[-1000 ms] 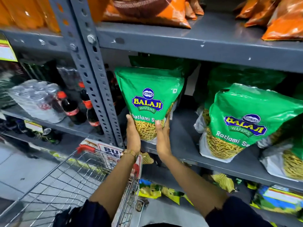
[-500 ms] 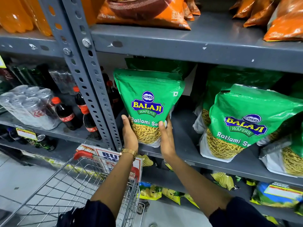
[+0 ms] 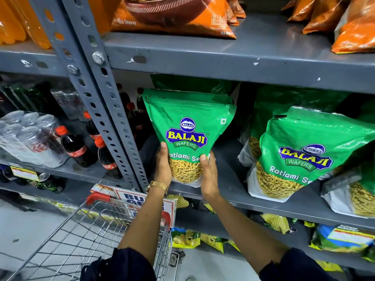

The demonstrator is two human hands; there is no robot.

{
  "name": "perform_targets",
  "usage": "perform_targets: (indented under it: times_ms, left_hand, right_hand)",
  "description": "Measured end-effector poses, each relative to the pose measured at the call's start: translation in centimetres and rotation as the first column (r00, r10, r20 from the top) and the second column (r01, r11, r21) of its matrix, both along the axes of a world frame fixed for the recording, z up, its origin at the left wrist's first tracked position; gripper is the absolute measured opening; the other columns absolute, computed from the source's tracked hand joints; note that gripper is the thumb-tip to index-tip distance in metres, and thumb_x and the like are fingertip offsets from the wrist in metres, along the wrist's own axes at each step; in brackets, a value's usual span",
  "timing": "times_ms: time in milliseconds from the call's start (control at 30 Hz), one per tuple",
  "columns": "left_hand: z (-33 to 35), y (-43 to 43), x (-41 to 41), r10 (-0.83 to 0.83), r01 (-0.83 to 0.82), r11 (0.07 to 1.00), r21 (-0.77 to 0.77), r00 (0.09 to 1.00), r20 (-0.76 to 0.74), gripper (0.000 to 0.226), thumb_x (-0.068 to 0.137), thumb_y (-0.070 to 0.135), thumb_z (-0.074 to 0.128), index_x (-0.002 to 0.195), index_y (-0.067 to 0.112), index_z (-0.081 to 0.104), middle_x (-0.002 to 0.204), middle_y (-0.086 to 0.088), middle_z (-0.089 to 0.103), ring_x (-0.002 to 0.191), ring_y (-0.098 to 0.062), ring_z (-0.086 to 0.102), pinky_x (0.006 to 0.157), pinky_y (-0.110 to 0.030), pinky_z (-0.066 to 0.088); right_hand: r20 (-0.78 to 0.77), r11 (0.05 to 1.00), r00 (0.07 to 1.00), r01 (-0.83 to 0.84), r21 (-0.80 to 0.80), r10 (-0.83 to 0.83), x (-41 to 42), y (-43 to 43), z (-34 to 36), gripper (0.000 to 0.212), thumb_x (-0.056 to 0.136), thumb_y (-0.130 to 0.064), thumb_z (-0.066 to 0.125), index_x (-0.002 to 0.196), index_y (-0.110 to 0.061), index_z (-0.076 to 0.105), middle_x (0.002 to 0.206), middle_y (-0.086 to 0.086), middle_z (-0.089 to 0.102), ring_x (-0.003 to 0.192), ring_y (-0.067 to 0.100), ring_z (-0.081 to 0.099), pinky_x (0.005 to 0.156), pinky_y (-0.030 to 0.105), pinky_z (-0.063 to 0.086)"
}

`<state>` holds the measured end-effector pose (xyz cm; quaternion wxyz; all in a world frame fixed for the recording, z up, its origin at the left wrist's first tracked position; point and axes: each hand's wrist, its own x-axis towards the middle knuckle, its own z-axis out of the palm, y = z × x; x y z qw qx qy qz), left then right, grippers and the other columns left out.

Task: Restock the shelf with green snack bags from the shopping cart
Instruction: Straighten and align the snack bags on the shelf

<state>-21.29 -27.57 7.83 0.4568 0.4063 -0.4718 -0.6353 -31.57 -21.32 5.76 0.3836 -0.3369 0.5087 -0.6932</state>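
Note:
A green snack bag (image 3: pixel 188 122) stands upright on the grey middle shelf (image 3: pixel 231 179), just right of the slotted upright post. My left hand (image 3: pixel 163 165) grips its lower left side and my right hand (image 3: pixel 209 173) grips its lower right side. More green snack bags (image 3: pixel 308 142) lean on the same shelf to the right, and another green one shows behind the held bag. The wire shopping cart (image 3: pixel 85 236) sits at lower left under my left arm; the part of its basket in view holds no bags.
Orange snack bags (image 3: pixel 174 15) lie on the shelf above. Cola bottles (image 3: pixel 75 147) and a shrink-wrapped can pack (image 3: pixel 28 134) fill the left bay beyond the post (image 3: pixel 97 82). Yellow and green packets (image 3: pixel 276 222) sit on the bottom shelf. The floor (image 3: pixel 24 224) is pale grey.
Both hands have pushed the green bag a little deeper and lower onto the shelf. The view has shifted slightly, so the shelf and cart look closer.

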Motion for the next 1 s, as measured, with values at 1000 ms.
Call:
perform_targets:
  times_ms: [1000]
  left_hand:
    - [1.0,3.5,-0.6,0.228,-0.209,0.967,-0.149,0.966,0.123,0.087,0.068,0.092,0.031,0.122,0.030,0.059,0.120,-0.004,0.069,0.108,-0.025,0.067,0.097,-0.056,0.051]
  right_hand:
    - [-0.106,0.995,0.993,-0.044,0.090,0.054,-1.5,3.6,2.2,0.088,0.078,-0.073,0.058,0.150,-0.030,0.032,0.135,-0.012,0.061,0.127,0.006,0.058,0.110,0.041,0.046]
